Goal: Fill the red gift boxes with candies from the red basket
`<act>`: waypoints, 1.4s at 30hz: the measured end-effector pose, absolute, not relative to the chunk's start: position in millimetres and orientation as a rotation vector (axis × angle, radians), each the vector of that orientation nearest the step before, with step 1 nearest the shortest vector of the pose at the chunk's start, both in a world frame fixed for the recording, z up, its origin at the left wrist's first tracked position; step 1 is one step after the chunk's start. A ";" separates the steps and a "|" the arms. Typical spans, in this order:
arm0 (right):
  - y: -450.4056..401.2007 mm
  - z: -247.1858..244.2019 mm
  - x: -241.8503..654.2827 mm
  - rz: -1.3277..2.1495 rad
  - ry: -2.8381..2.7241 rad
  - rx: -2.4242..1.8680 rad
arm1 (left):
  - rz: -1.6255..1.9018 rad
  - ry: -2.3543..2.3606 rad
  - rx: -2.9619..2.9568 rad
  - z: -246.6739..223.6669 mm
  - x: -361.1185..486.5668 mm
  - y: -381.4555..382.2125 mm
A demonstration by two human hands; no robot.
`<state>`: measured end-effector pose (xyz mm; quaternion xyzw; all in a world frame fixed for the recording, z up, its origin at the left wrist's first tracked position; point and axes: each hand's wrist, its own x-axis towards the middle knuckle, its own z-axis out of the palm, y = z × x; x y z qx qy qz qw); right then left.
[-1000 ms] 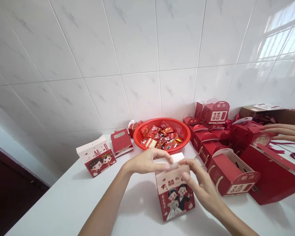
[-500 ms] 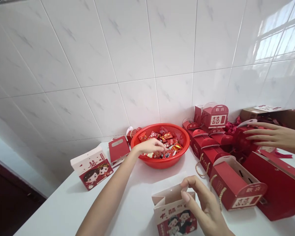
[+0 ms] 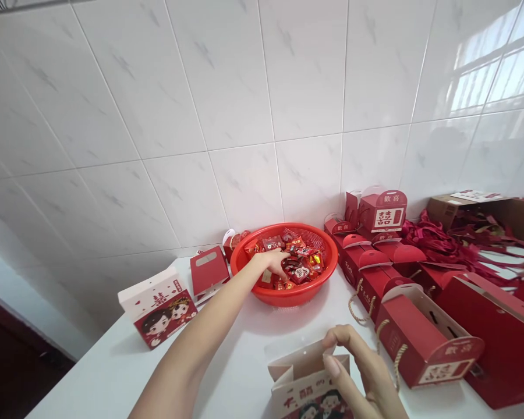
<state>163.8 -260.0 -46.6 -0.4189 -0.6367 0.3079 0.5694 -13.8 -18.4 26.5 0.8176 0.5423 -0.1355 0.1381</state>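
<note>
A red plastic basket (image 3: pixel 288 297) of wrapped candies (image 3: pixel 300 272) stands against the tiled wall. My left hand (image 3: pixel 276 262) reaches into it, fingers bent down among the candies; whether one is gripped is hidden. Near the front edge of the view, an open-topped paper box (image 3: pixel 310 387) with a cartoon couple stands upright. My right hand (image 3: pixel 353 364) pinches its top right edge between thumb and forefinger.
At left stand a cartoon-printed box (image 3: pixel 161 308) and a red box (image 3: pixel 209 270). Right of the basket are rows of red boxes with rope handles (image 3: pixel 423 334), a large red bag (image 3: pixel 493 337), crimson ribbons (image 3: pixel 441 238) and a cardboard carton (image 3: pixel 445 210). Part of another person's hand shows at the right edge.
My left hand has shifted slightly left and deeper into the candies, which have moved about. The other person's hand has withdrawn to the right edge. My right hand keeps its pinch.
</note>
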 end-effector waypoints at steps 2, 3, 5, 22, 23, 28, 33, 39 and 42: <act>-260.5 -45.6 162.3 0.713 -1.482 -0.983 | -0.414 1.568 2.358 22.6 -11.9 -18.4; -260.6 -45.2 161.9 0.705 -1.478 -0.986 | -0.436 1.570 2.349 20.2 -10.3 -19.3; -260.4 -44.7 162.1 0.682 -1.490 -0.980 | -0.477 1.585 2.348 15.3 -6.9 -21.9; -262.9 -47.1 167.9 0.813 -1.495 -1.019 | 0.249 1.468 2.212 18.4 -35.9 -15.6; -262.8 -47.1 167.9 0.841 -1.490 -1.018 | 0.321 1.450 2.171 19.5 -39.3 -15.9; -261.7 -46.9 167.9 0.803 -1.497 -0.993 | 0.591 1.355 2.015 22.3 -45.3 -17.8; -261.4 -45.9 169.4 0.816 -1.514 -0.983 | 0.727 1.353 1.918 20.2 -44.2 -19.1; -263.3 -46.5 166.5 0.786 -1.469 -1.024 | 0.797 1.382 1.915 17.3 -45.7 -16.8; -263.1 -44.1 165.7 0.801 -1.462 -0.999 | 0.837 1.407 1.932 14.4 -46.8 -14.9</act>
